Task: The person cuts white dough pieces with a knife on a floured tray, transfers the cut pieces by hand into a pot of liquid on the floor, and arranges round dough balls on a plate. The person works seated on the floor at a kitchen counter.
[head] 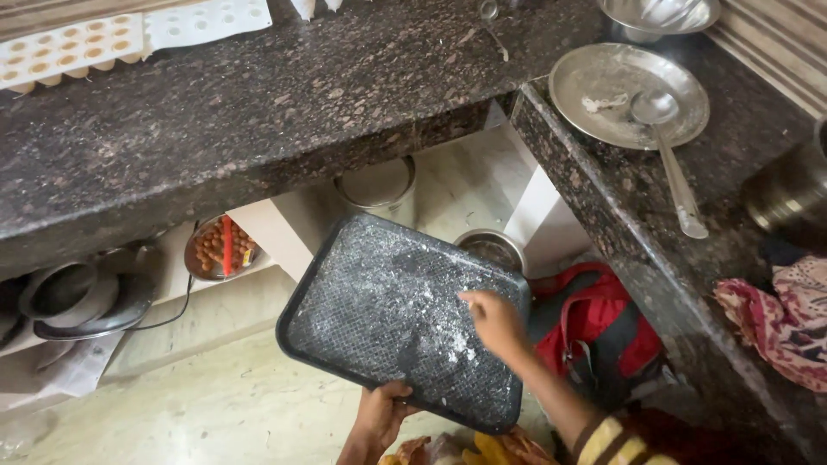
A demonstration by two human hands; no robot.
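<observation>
Left hand (pixel 379 415) gripped the dark tray (pixel 379 301) by its near edge; right hand (pixel 495 320), fingers loosely spread and empty, brushed white residue (pixel 448 340) off. Best kept tilted.

left hand (pixel 379 415) – grips black tray (pixel 379 301) edge | right hand (pixel 495 323) – on floury tray surface

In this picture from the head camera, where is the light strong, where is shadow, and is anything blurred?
Head view: daylight glares on the steel plate and its ladle; the shelves under the granite counter lie in shadow; the black tray, held by the left hand and touched by the right hand, is fairly sharp; the frame edges look slightly soft.
</observation>
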